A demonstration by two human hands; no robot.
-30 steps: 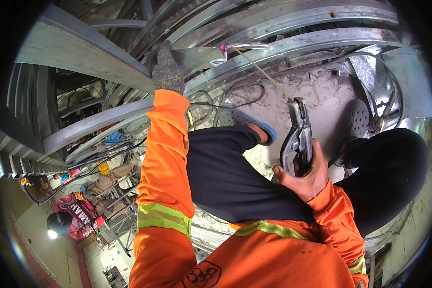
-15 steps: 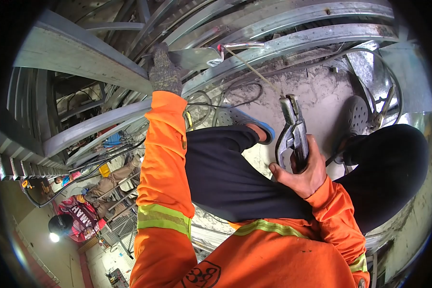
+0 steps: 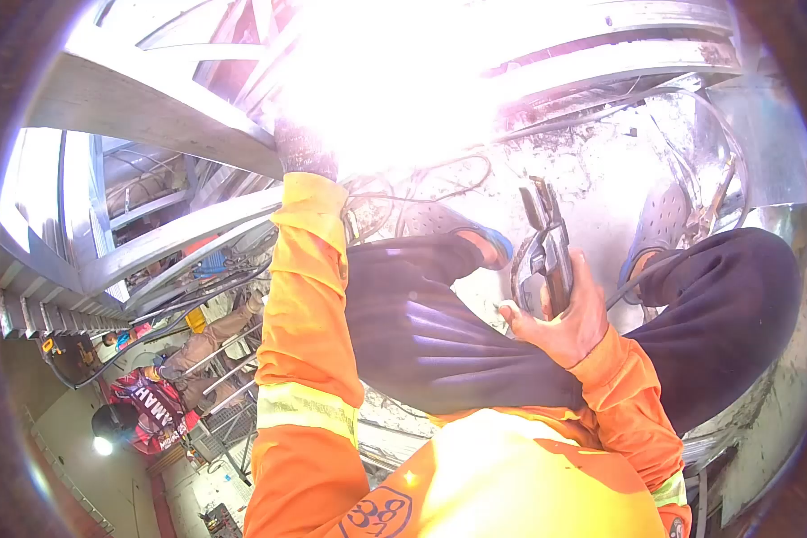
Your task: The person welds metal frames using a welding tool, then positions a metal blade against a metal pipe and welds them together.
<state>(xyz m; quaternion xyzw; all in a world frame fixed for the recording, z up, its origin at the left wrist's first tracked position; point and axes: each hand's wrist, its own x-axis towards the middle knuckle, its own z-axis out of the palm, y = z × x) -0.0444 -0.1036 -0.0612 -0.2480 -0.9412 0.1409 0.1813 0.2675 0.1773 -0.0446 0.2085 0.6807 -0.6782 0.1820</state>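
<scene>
Pale floor [image 3: 592,161], edged by metal bars [image 3: 637,61]. The right hand [image 3: 569,314], wrapped around an electrode holder [image 3: 556,255], is above the floor. The gloved left hand [image 3: 307,148] meets white glare [image 3: 394,81]; its grip cannot be told. Beyond: a person [image 3: 148,403] in red.

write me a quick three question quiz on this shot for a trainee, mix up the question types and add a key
1. True or false: the right hand wears a glove.
2. Short answer: what does that hand hold?
3. Fill the gap: the white glare in the picture is nearer the ____ hand.

Key:
1. False; its fingers and thumb are bare.
2. A metal clamp-like holder.
3. Left; the glare partly washes out the left hand, so its grip cannot be made out.
</scene>
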